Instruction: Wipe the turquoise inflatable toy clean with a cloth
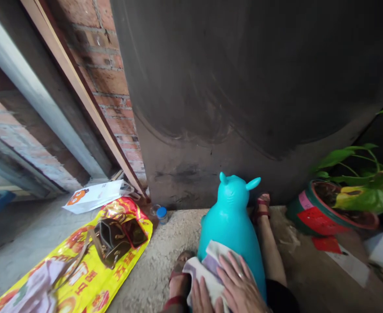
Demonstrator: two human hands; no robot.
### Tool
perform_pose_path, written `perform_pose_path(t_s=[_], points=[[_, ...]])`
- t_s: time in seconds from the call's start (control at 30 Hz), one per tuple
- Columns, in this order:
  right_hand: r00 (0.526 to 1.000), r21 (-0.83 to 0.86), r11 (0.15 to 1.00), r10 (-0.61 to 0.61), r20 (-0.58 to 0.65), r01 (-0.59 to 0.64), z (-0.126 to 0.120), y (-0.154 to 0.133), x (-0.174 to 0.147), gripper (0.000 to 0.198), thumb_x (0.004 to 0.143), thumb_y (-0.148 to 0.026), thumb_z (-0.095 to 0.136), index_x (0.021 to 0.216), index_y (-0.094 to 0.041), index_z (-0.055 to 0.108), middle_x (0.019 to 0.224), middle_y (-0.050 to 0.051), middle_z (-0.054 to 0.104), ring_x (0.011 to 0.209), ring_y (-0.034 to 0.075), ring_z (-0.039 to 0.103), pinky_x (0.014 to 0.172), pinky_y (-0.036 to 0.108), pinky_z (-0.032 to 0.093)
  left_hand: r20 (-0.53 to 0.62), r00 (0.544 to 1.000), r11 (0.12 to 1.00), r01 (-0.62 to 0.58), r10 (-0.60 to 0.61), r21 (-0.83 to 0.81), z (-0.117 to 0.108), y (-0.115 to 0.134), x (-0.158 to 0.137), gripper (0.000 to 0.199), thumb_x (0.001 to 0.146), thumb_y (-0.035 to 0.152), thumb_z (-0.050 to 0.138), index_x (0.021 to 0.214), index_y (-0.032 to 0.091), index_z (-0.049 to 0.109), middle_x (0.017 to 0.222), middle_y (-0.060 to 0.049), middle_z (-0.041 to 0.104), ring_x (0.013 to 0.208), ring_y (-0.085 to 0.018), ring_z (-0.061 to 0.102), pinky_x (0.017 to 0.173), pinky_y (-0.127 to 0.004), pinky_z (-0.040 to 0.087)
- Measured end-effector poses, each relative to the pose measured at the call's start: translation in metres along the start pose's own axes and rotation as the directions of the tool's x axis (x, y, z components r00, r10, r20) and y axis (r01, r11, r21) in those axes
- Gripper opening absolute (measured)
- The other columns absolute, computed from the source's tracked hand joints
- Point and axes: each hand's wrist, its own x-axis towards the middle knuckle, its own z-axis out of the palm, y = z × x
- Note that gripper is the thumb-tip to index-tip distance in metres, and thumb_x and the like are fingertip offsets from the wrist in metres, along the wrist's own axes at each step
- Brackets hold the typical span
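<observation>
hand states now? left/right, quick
Left hand: open, flat on the white-and-lilac cloth.
Right hand: open, pressing the cloth onto the turquoise inflatable animal toy.

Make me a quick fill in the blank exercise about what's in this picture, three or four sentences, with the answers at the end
1. Both hands, the right hand and the left hand, press a cloth against a toy animal coloured ____.
2. The brown bag lies on a printed sheet that is mostly ____.
3. The leafy plant grows in a pot on the ____ side of the toy.
4. The small jar by the wall has a ____ lid.

Answers: turquoise; yellow; right; blue
</observation>
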Motion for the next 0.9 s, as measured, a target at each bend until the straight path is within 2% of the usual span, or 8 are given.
perform_pose_path(t_s=[0.07,0.13,0.3,0.4,0.47,0.57,0.77,0.9], points=[[0.986,-0.136,0.99,0.0,-0.168,-0.023,0.017,0.001,-0.036,0.056,0.09,-0.04,0.048,0.144,-0.031,0.036,0.146,-0.003,0.044,0.139,0.025,0.031,0.112,0.041,0.026,0.037,0.999,1.0,-0.01,0.009,0.015,0.013,0.01,-0.025,0.056,0.082,0.053,0.048,0.13,0.026,0.055,0.127,-0.009,0.065,0.127,-0.034,0.05,0.108,-0.052,0.04],[0.974,-0.183,0.977,0.067,-0.214,-0.108,0.027,-0.001,-0.045,0.058,0.09,-0.041,0.048,0.145,-0.031,0.034,0.146,-0.001,0.044,0.138,0.027,0.032,0.109,0.043,0.028,0.055,0.997,0.998,-0.054,0.052,0.037,0.023,0.022,-0.047,0.059,0.079,0.047,0.049,0.131,0.019,0.056,0.138,-0.011,0.056,0.137,-0.033,0.039,0.113,-0.047,0.036],[0.912,0.007,0.912,0.411,-0.007,-0.411,0.005,0.003,0.03,0.05,0.094,-0.038,0.038,0.143,-0.032,0.037,0.156,-0.001,0.026,0.143,0.03,0.019,0.113,0.052,0.024,-0.045,0.993,0.994,-0.106,0.108,0.028,0.0,0.058,-0.046,0.063,0.089,0.037,0.027,0.144,0.006,0.031,0.156,-0.013,0.028,0.145,-0.025,0.023,0.116,-0.044,0.03],[0.868,0.056,0.866,0.495,0.028,-0.496,-0.014,0.016,0.072,0.047,0.095,-0.031,0.032,0.14,-0.027,0.043,0.156,0.0,0.027,0.145,0.031,0.013,0.115,0.054,0.016,0.043,0.993,0.993,-0.112,0.113,-0.038,-0.03,0.076,-0.027,0.062,0.091,0.035,0.03,0.145,0.005,0.029,0.155,-0.015,0.031,0.144,-0.023,0.024,0.118,-0.04,0.026],[0.856,0.068,0.853,0.517,0.016,-0.517,-0.018,0.018,0.075,0.048,0.095,-0.029,0.029,0.141,-0.025,0.043,0.157,0.001,0.025,0.145,0.031,0.01,0.115,0.054,0.014,0.072,0.988,0.99,-0.132,0.135,-0.039,-0.041,0.079,-0.025,0.062,0.09,0.035,0.034,0.144,0.004,0.03,0.155,-0.016,0.031,0.144,-0.022,0.024,0.119,-0.036,0.023],[0.834,0.082,0.832,0.551,-0.012,-0.548,-0.004,0.004,0.034,0.05,0.095,-0.036,0.033,0.144,-0.024,0.038,0.157,0.003,0.023,0.145,0.032,0.012,0.114,0.054,0.021,0.069,0.979,0.981,-0.191,0.193,-0.029,-0.034,0.066,-0.041,0.061,0.092,0.036,0.031,0.146,0.007,0.027,0.158,-0.014,0.023,0.146,-0.021,0.018,0.12,-0.037,0.019],[0.803,0.114,0.836,0.547,-0.234,-0.537,0.069,-0.043,-0.085,0.073,0.092,-0.038,0.043,0.151,-0.03,0.0,0.154,0.012,0.029,0.137,0.036,0.035,0.095,0.05,0.048,0.025,0.947,0.929,-0.319,0.32,0.187,0.008,0.034,-0.073,0.07,0.082,0.038,0.052,0.142,0.006,0.034,0.155,-0.016,0.02,0.145,-0.028,0.014,0.119,-0.043,0.024],[0.715,0.119,0.724,0.69,-0.112,-0.679,0.077,-0.033,-0.052,0.069,0.091,-0.048,0.038,0.151,-0.025,0.015,0.148,0.016,0.038,0.131,0.042,0.04,0.089,0.059,0.049,0.029,0.954,0.932,-0.297,0.298,0.209,0.005,0.042,-0.053,0.075,0.079,0.042,0.055,0.142,0.008,0.032,0.154,-0.015,0.02,0.145,-0.03,0.017,0.117,-0.046,0.028]])
